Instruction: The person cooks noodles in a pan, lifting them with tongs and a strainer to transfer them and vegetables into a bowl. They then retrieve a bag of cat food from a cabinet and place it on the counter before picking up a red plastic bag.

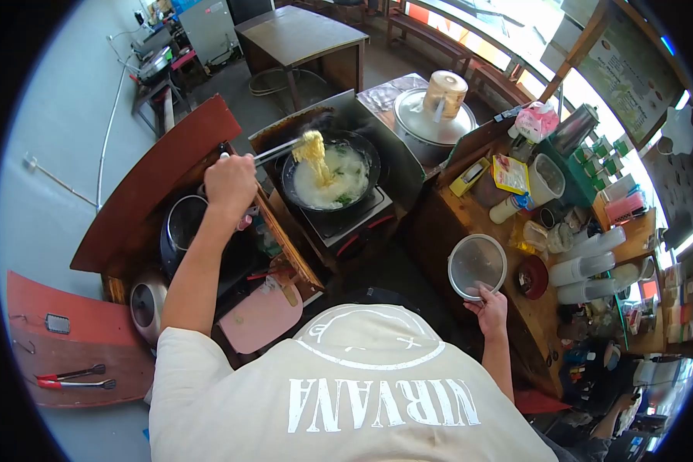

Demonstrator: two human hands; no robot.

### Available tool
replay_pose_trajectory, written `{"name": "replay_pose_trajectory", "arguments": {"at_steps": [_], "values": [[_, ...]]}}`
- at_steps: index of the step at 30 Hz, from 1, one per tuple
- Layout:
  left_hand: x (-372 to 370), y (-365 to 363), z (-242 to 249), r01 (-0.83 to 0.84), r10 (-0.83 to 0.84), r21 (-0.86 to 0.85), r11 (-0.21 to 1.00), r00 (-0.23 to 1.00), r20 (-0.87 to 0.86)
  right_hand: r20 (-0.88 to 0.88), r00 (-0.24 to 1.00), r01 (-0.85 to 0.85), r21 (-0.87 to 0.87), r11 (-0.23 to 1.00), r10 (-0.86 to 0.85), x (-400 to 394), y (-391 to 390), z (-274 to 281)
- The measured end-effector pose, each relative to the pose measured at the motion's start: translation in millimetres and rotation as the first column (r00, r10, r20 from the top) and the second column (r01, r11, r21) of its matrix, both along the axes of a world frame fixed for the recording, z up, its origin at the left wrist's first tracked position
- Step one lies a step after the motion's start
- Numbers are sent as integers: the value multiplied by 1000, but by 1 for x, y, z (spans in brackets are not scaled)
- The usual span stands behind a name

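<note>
My left hand (231, 185) is closed around the handle of metal tongs (277, 152), which reach over a black wok (376, 165). A clump of yellow noodles (313, 158) hangs from their tips, its lower strands in the pale, foamy liquid of the wok. Bits of green leaf float in that liquid. On the right, my right hand (488, 311) grips the near edge of a round translucent plastic container (477, 267), beside the wooden counter. Its inside looks bare. The wok stands on a gas stove (346, 223) with metal guards around it.
A lidded steel pot (416, 127) stands behind the stove. Bottles, a white bucket (547, 179), a red bowl (532, 276) and stacked plastic cups (585, 268) crowd the right counter (454, 219). At left are a pink cutting board (258, 319) and red-handled tongs (77, 377).
</note>
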State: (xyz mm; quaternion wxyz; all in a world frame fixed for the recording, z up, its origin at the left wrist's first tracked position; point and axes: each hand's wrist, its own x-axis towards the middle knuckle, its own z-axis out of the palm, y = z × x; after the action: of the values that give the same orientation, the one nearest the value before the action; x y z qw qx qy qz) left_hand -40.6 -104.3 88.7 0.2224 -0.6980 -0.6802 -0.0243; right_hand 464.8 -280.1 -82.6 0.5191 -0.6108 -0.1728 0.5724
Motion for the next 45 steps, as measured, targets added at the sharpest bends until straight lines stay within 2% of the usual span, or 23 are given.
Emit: {"name": "replay_pose_trajectory", "arguments": {"at_steps": [5, 6, 8, 16, 18, 22, 25, 27, 31, 33, 35, 39, 45], "values": [[12, 17, -69, 15, -43, -216, 976, 991, -125, 11, 1000, -29, -16, 999, 29, -2, 1, -5], [15, 19, -73, 12, -39, -214, 977, 992, -123, 10, 999, -36, -25, 999, 36, -2, 1, -6], [20, 25, -81, -46, 19, -318, 947, 996, -89, 28, 999, -42, -45, 998, 43, -5, -2, -7], [37, 70, -134, -35, 45, -344, 938, 999, 21, 23, 998, -57, -125, 990, 60, -3, -10, -21], [41, 77, -132, -74, 89, -345, 936, 996, 27, 30, 998, -59, -114, 992, 63, -1, -9, -22], [47, 80, -126, -36, 58, -359, 933, 997, 51, 26, 998, -53, -123, 991, 57, 1, -11, -28], [49, 85, -133, -30, 30, -422, 906, 1000, -5, 34, 998, -57, -124, 991, 62, 0, -7, -27], [46, 88, -131, -162, 162, -431, 888, 986, -35, 42, 998, -49, -134, 990, 55, 1, -9, -27], [43, 90, -133, -190, 196, -509, 840, 980, -42, 40, 997, -56, -147, 988, 63, 1, -14, -35], [43, 95, -147, -169, 177, -506, 846, 984, -32, 43, 996, -65, -159, 985, 72, -1, -13, -37], [41, 106, -168, -73, 107, -417, 906, 993, 58, 48, 995, -79, -146, 986, 87, -5, -10, -37], [44, 92, -147, -32, 63, -297, 954, 994, 94, 55, 992, -109, -135, 985, 117, -8, -7, -36], [28, 57, -91, 7, 5, -160, 987, 997, 72, 37, 994, -99, -146, 984, 106, -15, -4, -48]]}}
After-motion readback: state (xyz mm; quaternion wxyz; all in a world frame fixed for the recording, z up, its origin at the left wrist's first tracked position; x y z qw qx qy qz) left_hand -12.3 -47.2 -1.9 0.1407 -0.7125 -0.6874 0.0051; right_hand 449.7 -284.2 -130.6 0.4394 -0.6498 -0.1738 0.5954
